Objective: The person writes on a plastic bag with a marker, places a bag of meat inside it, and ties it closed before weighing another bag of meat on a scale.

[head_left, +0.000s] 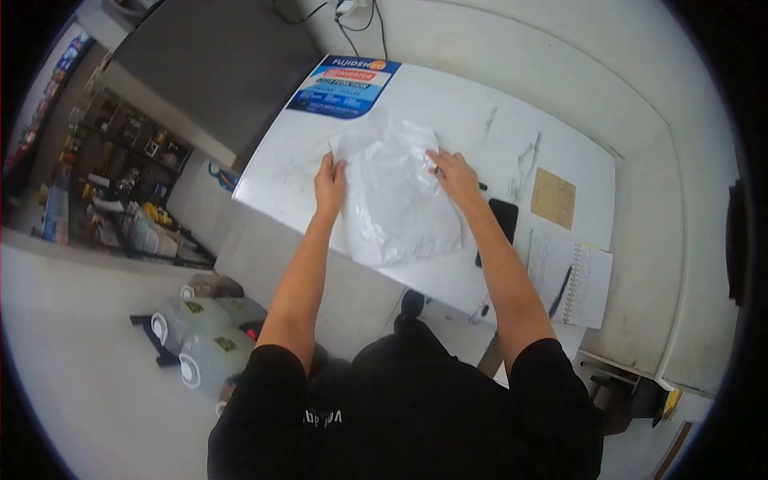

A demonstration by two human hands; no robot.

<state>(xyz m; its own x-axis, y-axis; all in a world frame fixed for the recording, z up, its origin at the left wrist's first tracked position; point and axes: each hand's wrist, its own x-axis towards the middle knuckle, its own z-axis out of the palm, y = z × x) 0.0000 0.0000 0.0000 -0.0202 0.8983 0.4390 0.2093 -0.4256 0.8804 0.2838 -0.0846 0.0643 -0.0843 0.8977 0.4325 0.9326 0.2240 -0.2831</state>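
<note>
One white bag [396,200], between left grip [330,186] and right grip [455,175]

Pretty bright indoor light, kinda cool and mostly even, though I couldn't tell where it came from. The plastic bag [392,204] threw off crinkly glare, and the white tabletop [284,172] had a soft sheen. Shelves [132,152] at left sat dimmer and mushy. Handwriting on the notebook [548,260] was too soft to read. Heavy fisheye bowed the straight edges, with black corners and bluish fringing.
</note>
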